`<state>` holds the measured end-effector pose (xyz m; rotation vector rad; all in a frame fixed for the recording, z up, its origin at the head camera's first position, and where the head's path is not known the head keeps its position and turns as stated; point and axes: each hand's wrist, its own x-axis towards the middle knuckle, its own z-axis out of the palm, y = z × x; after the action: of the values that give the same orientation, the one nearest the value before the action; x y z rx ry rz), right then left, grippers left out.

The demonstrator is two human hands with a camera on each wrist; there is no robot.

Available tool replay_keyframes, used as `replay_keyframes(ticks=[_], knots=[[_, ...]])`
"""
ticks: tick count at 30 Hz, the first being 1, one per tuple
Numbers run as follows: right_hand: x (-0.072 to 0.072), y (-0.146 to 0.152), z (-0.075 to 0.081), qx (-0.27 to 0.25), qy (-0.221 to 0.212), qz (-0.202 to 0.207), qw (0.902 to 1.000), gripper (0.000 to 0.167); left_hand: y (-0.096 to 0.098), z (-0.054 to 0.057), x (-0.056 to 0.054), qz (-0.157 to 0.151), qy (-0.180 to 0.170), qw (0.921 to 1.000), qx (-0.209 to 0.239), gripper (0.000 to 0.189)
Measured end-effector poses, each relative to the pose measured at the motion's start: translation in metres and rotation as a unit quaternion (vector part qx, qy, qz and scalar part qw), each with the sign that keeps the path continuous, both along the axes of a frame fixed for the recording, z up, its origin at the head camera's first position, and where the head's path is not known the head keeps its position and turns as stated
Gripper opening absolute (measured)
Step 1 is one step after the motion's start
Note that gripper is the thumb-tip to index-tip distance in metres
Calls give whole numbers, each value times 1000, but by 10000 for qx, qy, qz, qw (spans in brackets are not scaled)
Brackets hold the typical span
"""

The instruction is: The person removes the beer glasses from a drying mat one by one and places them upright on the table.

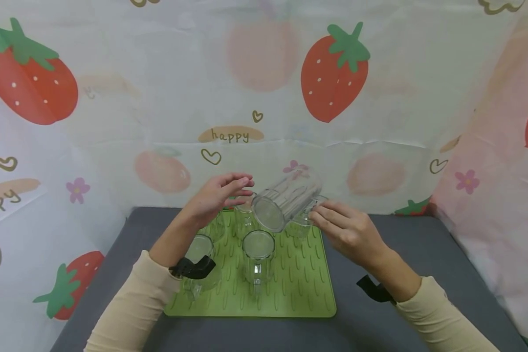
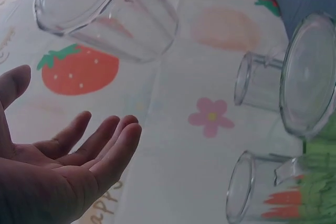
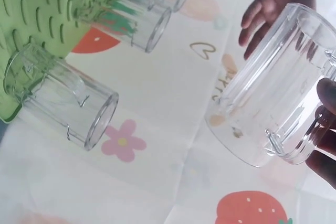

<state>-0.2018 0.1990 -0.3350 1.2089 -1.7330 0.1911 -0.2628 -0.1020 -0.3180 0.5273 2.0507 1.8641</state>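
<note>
My right hand (image 1: pixel 352 230) grips the handle of a clear ribbed mug (image 1: pixel 286 198), lifted above the mat and tilted well over. In the right wrist view, the fingers (image 3: pixel 328 142) curl round the handle (image 3: pixel 299 153) of this mug (image 3: pixel 273 82). My left hand (image 1: pixel 220 195) is raised to the left of the mug, apart from it, fingers spread and loosely bent. The left wrist view shows the left palm (image 2: pixel 63 171) holding nothing, below the held mug (image 2: pixel 110 19). Beneath both hands, a green ridged mat (image 1: pixel 299 298) bears several similar mugs.
One clear mug (image 1: pixel 258 254) stands mid-mat, another (image 1: pixel 201 249) at the left, partly behind the left wrist strap (image 1: pixel 195 268). More stand at the back, including one (image 1: pixel 300 227) below the held mug. The grey table (image 1: pixel 391 322) meets a strawberry-print backdrop (image 1: pixel 180 112).
</note>
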Motion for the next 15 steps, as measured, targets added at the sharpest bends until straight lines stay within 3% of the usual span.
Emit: replay_keyframes(ticks=[9,15], knots=[[0,-5,-4,125,338,32,9993,28,22,-8,1,-415,-699,9966,125,53],[1,-7,-6,420,487,-260,9976,30,32,-14,-1,-662,-1512,9848,533,61]])
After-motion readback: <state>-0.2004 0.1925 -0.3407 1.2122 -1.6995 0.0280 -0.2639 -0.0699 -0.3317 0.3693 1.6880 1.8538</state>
